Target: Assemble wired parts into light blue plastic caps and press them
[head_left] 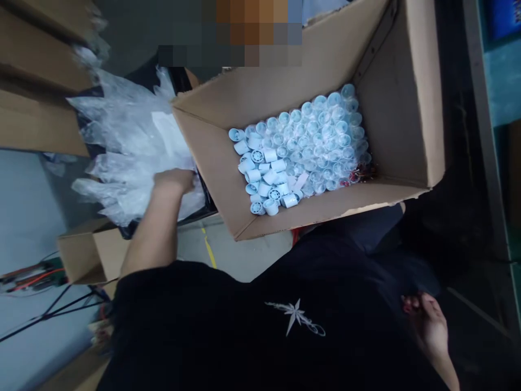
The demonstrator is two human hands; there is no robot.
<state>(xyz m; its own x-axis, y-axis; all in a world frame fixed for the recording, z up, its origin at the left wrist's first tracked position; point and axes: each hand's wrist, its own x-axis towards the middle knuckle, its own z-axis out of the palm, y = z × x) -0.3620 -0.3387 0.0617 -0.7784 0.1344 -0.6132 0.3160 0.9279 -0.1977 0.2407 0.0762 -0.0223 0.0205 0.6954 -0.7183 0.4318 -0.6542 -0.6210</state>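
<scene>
Carton [285,89] open above — side wall [211,157] bars left hand [174,180] (plastic bags [126,133] around).

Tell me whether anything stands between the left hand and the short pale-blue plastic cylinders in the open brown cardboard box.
Yes: the left wall of the brown cardboard box stands between the left hand, at the clear plastic bags, and the short pale-blue plastic cylinders. Nothing visible blocks a path over that wall.

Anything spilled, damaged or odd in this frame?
Yes: pale-blue cylinders lie jumbled at the left end of the cardboard box, beside neater rows; red bits stand out near one corner. The near rim looks ragged.
</scene>
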